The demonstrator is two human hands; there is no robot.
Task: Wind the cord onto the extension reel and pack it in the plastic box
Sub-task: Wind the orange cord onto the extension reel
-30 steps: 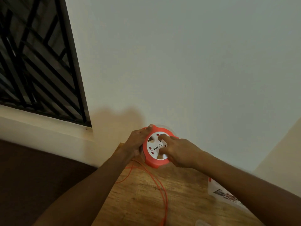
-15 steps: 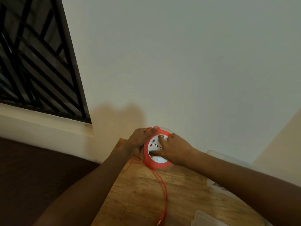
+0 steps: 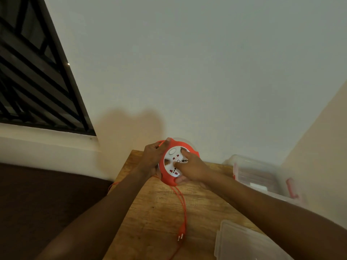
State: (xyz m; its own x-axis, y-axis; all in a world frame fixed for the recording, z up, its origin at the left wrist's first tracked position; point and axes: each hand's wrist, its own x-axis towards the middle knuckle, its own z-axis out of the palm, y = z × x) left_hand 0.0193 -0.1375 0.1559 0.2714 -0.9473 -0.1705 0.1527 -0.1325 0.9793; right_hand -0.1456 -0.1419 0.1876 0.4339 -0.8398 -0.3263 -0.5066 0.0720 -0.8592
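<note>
A round orange extension reel [image 3: 168, 178] with a white socket face is held up over the far end of the wooden table [image 3: 150, 222]. My left hand [image 3: 153, 156] grips its left rim and back. My right hand [image 3: 191, 167] lies on the white face, fingers curled onto it and thumb under the lower rim. An orange cord [image 3: 183, 205] hangs from the reel's lower edge down over the table and ends in an orange plug [image 3: 181, 234]. The clear plastic box [image 3: 262, 177] with red latches stands at the right, against the wall.
A clear plastic lid [image 3: 242, 243] lies on the table at the lower right. The wall runs just behind the table. A window with dark bars [image 3: 33, 77] and a white ledge is at the left. More cord trails off the table's left edge [image 3: 112, 185].
The white face has turned under my right hand, and the reel sits a little lower and tilted. The view has dipped, so the plug, lid and box now show.
</note>
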